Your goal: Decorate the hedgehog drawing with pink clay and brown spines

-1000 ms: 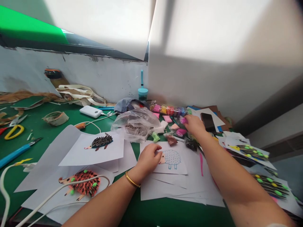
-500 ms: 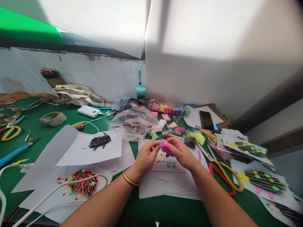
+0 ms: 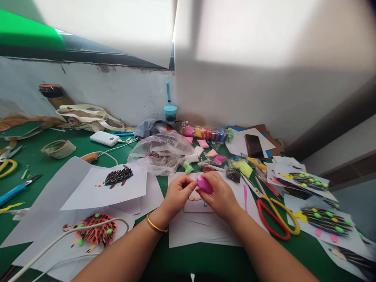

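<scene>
A lump of magenta modelling clay (image 3: pixel 205 185) is held up over the paper sheets, gripped between the thumb and fingers of my right hand (image 3: pixel 219 192). The thumb and forefinger of my left hand (image 3: pixel 179 192) pinch together at the clay's left edge; whether a bit is between the tips is hard to see. Under both hands lies a small sheet with a drawn animal (image 3: pixel 194 196), mostly covered by my right hand. It rests on larger white sheets (image 3: pixel 205 231). A flat magenta strip (image 3: pixel 245 197) lies on the paper to the right.
Scissors with red and yellow handles (image 3: pixel 277 219) lie at right, beside hedgehog pictures (image 3: pixel 326 221). More hedgehog pictures (image 3: pixel 119 176) lie left, a white cable (image 3: pixel 58 239) across one. Behind are a plastic bag (image 3: pixel 161 154), clay packets (image 3: pixel 243 168), a phone (image 3: pixel 254 146) and a power bank (image 3: pixel 105 138).
My right hand has turned and closed further around the clay, covering more of the drawn animal. My left fingertips stay at its edge. The whole view has shifted slightly.
</scene>
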`<action>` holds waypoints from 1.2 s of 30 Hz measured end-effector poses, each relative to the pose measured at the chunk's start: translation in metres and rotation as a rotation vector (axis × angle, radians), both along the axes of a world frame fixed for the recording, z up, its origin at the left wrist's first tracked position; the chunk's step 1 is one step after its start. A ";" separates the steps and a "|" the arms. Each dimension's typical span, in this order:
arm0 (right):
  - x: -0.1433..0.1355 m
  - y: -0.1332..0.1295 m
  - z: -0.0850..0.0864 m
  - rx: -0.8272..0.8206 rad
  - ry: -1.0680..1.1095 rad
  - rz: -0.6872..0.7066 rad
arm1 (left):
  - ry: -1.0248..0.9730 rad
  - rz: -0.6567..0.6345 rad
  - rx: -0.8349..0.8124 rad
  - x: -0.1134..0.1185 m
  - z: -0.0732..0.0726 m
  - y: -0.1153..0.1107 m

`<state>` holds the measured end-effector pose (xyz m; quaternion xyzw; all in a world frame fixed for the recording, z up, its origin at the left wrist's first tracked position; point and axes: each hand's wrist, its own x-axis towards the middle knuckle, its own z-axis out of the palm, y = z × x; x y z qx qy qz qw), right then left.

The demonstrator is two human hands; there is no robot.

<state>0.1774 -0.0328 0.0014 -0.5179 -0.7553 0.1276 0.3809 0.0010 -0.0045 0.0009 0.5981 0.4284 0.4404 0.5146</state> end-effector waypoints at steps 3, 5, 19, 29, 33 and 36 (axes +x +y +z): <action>0.000 0.000 0.003 0.058 -0.010 0.009 | -0.071 -0.056 -0.056 -0.001 -0.001 0.002; 0.001 0.001 0.005 0.104 -0.013 0.022 | -0.132 -0.097 -0.085 0.000 -0.003 0.003; 0.001 0.004 -0.001 0.230 -0.017 0.078 | -0.145 -0.127 -0.128 0.002 -0.001 0.002; 0.004 0.004 -0.001 0.206 0.017 0.064 | -0.154 -0.112 -0.116 0.003 0.001 -0.001; 0.007 0.006 -0.004 0.146 0.013 0.081 | -0.101 -0.054 -0.054 0.002 -0.004 0.003; 0.008 0.007 -0.005 0.112 0.012 0.079 | -0.056 0.005 -0.018 0.002 -0.009 0.005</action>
